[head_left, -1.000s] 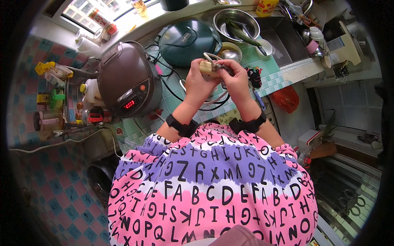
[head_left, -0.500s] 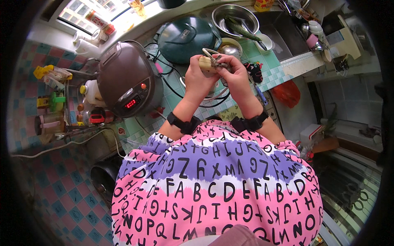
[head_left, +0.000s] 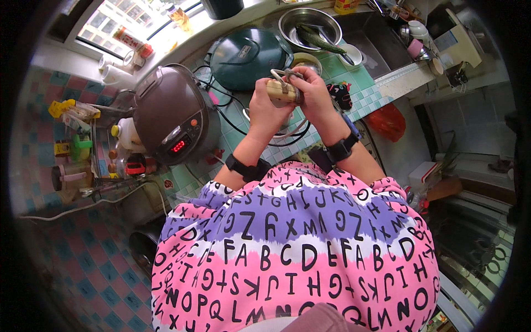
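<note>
My left hand [head_left: 265, 113] is closed on a beige block [head_left: 280, 91], perhaps a power socket, holding it by its left end above the tiled counter. A whitish cord [head_left: 278, 75] loops over its top. My right hand [head_left: 313, 97] pinches a grey, tangled bit at the block's upper right, its fingers partly hiding it. Left of my hands stands a brown rice cooker [head_left: 163, 105] with a lit red display. Just behind them is a dark green lidded appliance [head_left: 246, 58]. Black cables [head_left: 227, 119] lie between the cooker and my hands, and a dark patterned cloth [head_left: 342, 97] lies to the right.
A steel bowl [head_left: 296, 26] with cucumber, a white bowl [head_left: 351, 54] and a sink [head_left: 373, 47] line the back right. A red bag [head_left: 384, 122] is below the counter edge. Left are crowded bottles [head_left: 124, 135] and packets [head_left: 72, 110]; a window [head_left: 127, 25] is behind.
Both hands stay on the beige block. My right hand has moved slightly upward at its top right corner, and the block is turned a little. The view has shifted slightly.
</note>
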Motion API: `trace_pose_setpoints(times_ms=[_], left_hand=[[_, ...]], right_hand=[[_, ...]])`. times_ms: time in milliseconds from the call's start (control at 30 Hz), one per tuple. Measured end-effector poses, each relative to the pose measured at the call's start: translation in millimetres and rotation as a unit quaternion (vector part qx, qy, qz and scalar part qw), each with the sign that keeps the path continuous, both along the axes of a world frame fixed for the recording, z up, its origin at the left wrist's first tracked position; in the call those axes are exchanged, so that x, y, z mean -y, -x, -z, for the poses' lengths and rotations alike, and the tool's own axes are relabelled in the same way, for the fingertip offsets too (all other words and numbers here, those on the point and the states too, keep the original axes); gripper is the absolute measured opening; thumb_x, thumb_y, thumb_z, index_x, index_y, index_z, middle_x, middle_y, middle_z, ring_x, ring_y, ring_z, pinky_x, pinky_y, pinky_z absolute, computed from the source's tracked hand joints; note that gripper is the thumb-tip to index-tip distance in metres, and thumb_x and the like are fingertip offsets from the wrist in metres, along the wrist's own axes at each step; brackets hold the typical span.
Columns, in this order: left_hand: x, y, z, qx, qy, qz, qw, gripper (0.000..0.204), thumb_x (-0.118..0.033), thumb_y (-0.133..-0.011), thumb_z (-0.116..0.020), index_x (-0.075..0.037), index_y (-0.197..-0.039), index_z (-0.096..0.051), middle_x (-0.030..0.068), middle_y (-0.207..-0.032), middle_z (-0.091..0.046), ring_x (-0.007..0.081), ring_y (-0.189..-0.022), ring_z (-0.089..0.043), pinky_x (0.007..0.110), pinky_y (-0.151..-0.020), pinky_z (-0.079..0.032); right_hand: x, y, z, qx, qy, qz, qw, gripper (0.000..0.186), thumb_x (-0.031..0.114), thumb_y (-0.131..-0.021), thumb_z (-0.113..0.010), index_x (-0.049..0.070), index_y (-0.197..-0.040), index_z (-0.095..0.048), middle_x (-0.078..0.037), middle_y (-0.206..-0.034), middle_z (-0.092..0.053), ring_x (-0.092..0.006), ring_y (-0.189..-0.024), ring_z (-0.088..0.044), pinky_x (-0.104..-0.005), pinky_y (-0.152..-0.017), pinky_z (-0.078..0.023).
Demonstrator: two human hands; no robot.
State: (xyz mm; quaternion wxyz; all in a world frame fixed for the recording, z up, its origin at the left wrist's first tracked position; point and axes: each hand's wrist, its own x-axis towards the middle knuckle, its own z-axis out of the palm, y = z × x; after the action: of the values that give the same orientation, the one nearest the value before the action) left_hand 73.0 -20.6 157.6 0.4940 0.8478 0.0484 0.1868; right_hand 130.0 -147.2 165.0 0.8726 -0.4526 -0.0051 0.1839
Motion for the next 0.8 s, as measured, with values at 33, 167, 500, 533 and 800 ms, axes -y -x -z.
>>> trace_pose_setpoints(times_ms=[33, 167, 500, 533, 800], left_hand=[[-2, -1, 0, -0.014, 0.011, -0.003, 1.000, 0.074, -0.023, -0.060, -0.090, -0.008, -0.117, -0.044, 0.0174, -0.103, -0.063, 0.0377, -0.094, -0.064, 0.044, -0.081, -0.053], [-2, -1, 0, -0.004, 0.017, -0.002, 1.000, 0.070, -0.023, -0.062, -0.089, -0.008, -0.116, -0.046, 0.0165, -0.103, -0.063, 0.0355, -0.093, -0.065, 0.042, -0.081, -0.053], [-4, 8, 3, 0.049, -0.018, 0.008, 0.999, 0.077, -0.021, -0.061, -0.092, -0.007, -0.122, -0.047, 0.0147, -0.108, -0.062, 0.0308, -0.097, -0.064, 0.040, -0.083, -0.053], [-6, 6, 4, 0.047, -0.019, 0.004, 0.999, 0.080, -0.020, -0.059, -0.092, -0.007, -0.123, -0.047, 0.0158, -0.109, -0.062, 0.0328, -0.098, -0.063, 0.041, -0.085, -0.052], [1, -2, 3, -0.011, 0.006, -0.009, 1.000, 0.073, -0.027, -0.062, -0.089, -0.009, -0.118, -0.045, 0.0184, -0.104, -0.062, 0.0376, -0.093, -0.063, 0.044, -0.080, -0.052]], right_hand=[[3, 5, 0, -0.009, -0.024, -0.004, 1.000, 0.018, 0.003, -0.091, -0.062, 0.002, -0.108, -0.058, -0.007, -0.103, -0.066, -0.0145, -0.094, -0.064, -0.0278, -0.083, -0.052], [7, 22, 1, 0.087, 0.035, 0.017, 0.995, 0.018, 0.002, -0.090, -0.062, 0.001, -0.108, -0.059, -0.007, -0.106, -0.065, -0.0139, -0.097, -0.062, -0.0277, -0.087, -0.050], [4, 9, 4, -0.016, -0.046, 0.033, 0.998, 0.021, 0.008, -0.093, -0.062, -0.001, -0.111, -0.059, -0.013, -0.107, -0.068, -0.0180, -0.095, -0.067, -0.0314, -0.085, -0.055], [11, 11, 2, -0.027, -0.078, 0.032, 0.996, 0.021, 0.009, -0.094, -0.061, -0.002, -0.112, -0.059, -0.014, -0.110, -0.068, -0.0181, -0.097, -0.067, -0.0319, -0.087, -0.054], [15, 26, -10, 0.171, 0.144, 0.017, 0.975, 0.015, 0.006, -0.091, -0.060, 0.000, -0.105, -0.062, -0.011, -0.114, -0.067, -0.0146, -0.103, -0.062, -0.0290, -0.093, -0.048]])
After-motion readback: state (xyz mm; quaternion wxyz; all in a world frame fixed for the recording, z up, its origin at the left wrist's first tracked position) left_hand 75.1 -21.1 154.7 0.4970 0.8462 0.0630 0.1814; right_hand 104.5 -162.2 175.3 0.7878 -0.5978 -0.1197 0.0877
